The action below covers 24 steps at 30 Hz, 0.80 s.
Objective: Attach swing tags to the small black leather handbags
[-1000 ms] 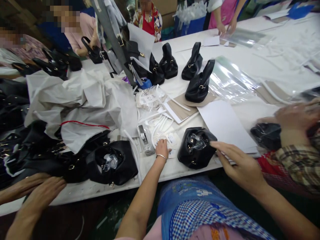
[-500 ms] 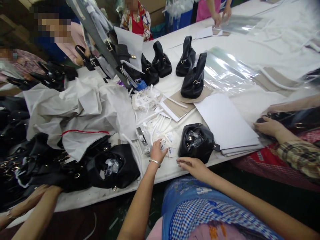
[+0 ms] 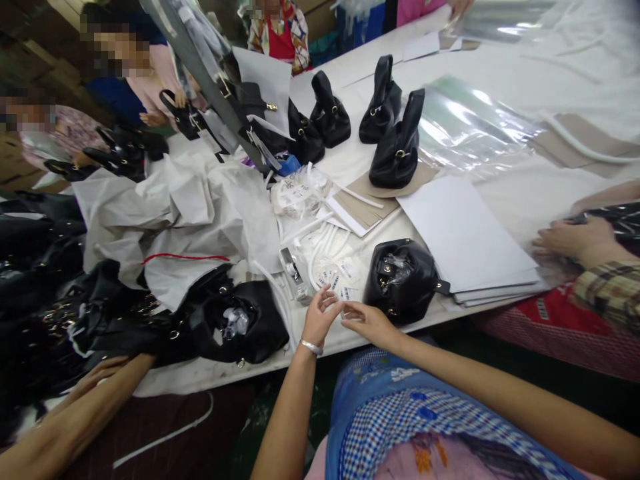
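My left hand [image 3: 320, 319], wearing a silver bracelet, is near the table edge, its fingers curled toward the thumb. Anything pinched there is too small to make out. Its fingertips almost meet those of my right hand [image 3: 373, 325], whose fingers are bent slightly and held apart. Just beyond them lie paper tags with barcodes [image 3: 349, 292] and a small clear-fronted box [image 3: 294, 275]. To the right of the tags stands a black handbag [image 3: 425, 283], its top gaping over clear plastic wrap.
Another open black handbag [image 3: 265, 327] lies left, beside a co-worker's arm [image 3: 115, 380]. White sheets [image 3: 465, 240] are stacked right, near another worker's hand [image 3: 580, 237]. Upright black handbags [image 3: 395, 160] and clear plastic sheets [image 3: 475, 133] are farther back. A grey post [image 3: 210, 73] slants overhead.
My left hand has drawn back slightly from the tags. My right hand has moved left, away from the handbag, so both hands' fingertips come together. The view has shifted slightly.
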### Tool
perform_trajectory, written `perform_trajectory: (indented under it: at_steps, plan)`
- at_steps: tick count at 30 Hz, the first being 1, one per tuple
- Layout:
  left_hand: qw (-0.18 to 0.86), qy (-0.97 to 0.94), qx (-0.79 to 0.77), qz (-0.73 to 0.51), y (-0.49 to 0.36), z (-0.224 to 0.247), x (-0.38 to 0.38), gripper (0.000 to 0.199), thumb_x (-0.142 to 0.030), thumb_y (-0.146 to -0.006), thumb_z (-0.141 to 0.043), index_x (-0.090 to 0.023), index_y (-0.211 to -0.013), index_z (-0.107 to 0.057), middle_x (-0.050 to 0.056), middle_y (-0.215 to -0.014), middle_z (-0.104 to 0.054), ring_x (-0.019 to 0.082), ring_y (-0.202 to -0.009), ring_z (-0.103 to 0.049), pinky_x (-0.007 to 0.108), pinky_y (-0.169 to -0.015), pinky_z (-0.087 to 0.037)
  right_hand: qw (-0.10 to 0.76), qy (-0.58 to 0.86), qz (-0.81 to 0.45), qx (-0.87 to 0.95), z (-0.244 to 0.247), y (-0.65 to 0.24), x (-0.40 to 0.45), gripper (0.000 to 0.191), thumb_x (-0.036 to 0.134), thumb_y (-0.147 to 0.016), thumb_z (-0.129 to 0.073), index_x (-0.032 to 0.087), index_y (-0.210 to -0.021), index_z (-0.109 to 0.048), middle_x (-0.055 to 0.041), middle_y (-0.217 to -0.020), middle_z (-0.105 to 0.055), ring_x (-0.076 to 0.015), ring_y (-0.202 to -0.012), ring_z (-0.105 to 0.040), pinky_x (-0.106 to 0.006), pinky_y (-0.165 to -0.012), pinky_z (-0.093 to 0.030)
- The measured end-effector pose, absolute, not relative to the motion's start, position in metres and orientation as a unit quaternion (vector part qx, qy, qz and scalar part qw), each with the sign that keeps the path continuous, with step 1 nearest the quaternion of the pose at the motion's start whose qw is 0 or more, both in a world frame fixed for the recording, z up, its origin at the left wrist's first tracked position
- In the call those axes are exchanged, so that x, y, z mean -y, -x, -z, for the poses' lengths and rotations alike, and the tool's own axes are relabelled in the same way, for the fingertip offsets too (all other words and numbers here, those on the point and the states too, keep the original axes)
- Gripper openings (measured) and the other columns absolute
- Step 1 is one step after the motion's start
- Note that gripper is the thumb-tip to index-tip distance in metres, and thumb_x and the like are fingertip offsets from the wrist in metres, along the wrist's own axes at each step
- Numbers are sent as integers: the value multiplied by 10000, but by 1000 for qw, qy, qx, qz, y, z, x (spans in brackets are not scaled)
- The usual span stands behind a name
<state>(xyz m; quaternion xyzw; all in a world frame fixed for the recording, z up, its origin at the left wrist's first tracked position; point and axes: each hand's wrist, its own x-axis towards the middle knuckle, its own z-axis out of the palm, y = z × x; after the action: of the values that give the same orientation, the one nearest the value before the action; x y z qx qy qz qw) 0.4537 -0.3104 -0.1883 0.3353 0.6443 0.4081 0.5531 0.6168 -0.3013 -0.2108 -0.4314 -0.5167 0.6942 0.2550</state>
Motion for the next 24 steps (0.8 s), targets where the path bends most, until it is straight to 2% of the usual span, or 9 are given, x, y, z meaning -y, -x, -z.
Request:
perform_trajectory:
  at_steps: [2, 4, 6, 8, 11, 14, 19, 22, 24]
  plan:
    - [526, -347, -671, -390, -458, 194, 318, 562, -291, -723, -694, -189, -1243, -506, 104, -1130, -560, 186, -1016, -594, 320, -870, -503, 235, 438, -673, 548, 217, -618, 304, 408, 373, -812, -582, 188, -1175, -599, -87, -1071, -687, -217, -972, -649, -376, -898, -500]
    - [453, -384, -721, -357, -461, 200, 322, 493, -275, -734, -665, -179, -1202, -547, 115, -1146, -548, 194, -1005, -589, 312, -831, -513, 201, 449, -640, 591, 223, -620, 308, 363, 338, -848, -513, 178, -1156, -619, -98, -1077, -688, -229, -1002, -638, -381, -914, -480]
    - [365, -443, -756, -316, -463, 207, 320, 394, -211, -741, -616, -177, -1133, -595, 114, -1160, -541, 203, -1019, -574, 320, -853, -499, 150, 448, -609, 637, 230, -622, 312, 344, 272, -831, -502, 162, -1123, -646, -113, -1076, -689, -242, -998, -637, -379, -909, -473]
    - [324, -486, -761, -284, -466, 213, 311, 328, -128, -738, -553, -173, -1056, -620, 97, -1116, -579, 205, -1029, -569, 332, -911, -463, 99, 435, -596, 667, 234, -625, 317, 342, 211, -786, -515, 164, -1087, -669, -109, -1051, -699, -244, -964, -647, -363, -879, -481]
    - [384, -463, -757, -254, -471, 225, 288, 258, -109, -760, -502, -163, -987, -612, 70, -943, -661, 197, -922, -614, 328, -869, -468, 49, 413, -609, 675, 236, -628, 324, 323, 201, -772, -510, 184, -1037, -695, -81, -981, -721, -224, -896, -661, -327, -818, -495]
    - [423, -439, -761, -221, -472, 235, 266, 254, -174, -782, -537, -159, -1031, -586, 61, -841, -686, 194, -796, -642, 308, -769, -484, 39, 407, -617, 673, 237, -633, 325, 298, 234, -787, -505, 179, -998, -709, -72, -908, -730, -214, -827, -663, -317, -775, -496]
    - [401, -551, -725, -97, -458, 235, 266, 210, -191, -797, -536, -188, -994, -607, 39, -771, -700, 189, -805, -655, 288, -790, -460, 58, 430, -614, 660, 238, -643, 322, 316, 278, -803, -499, 160, -1016, -700, -74, -888, -722, -206, -805, -651, -303, -760, -489]
    - [412, -589, -695, -8, -447, 230, 285, 200, -203, -760, -594, -185, -957, -626, 29, -712, -698, 191, -802, -655, 274, -796, -450, 54, 437, -621, 648, 239, -648, 320, 323, 299, -806, -500, 159, -1020, -697, -74, -899, -718, -202, -811, -648, -296, -760, -487]
    - [408, -592, -695, 5, -440, 228, 299, 158, -251, -750, -620, -179, -889, -639, 39, -744, -701, 199, -806, -648, 277, -792, -447, 56, 438, -626, 643, 239, -651, 320, 319, 309, -805, -501, 166, -1013, -698, -71, -906, -719, -203, -816, -648, -298, -762, -486]
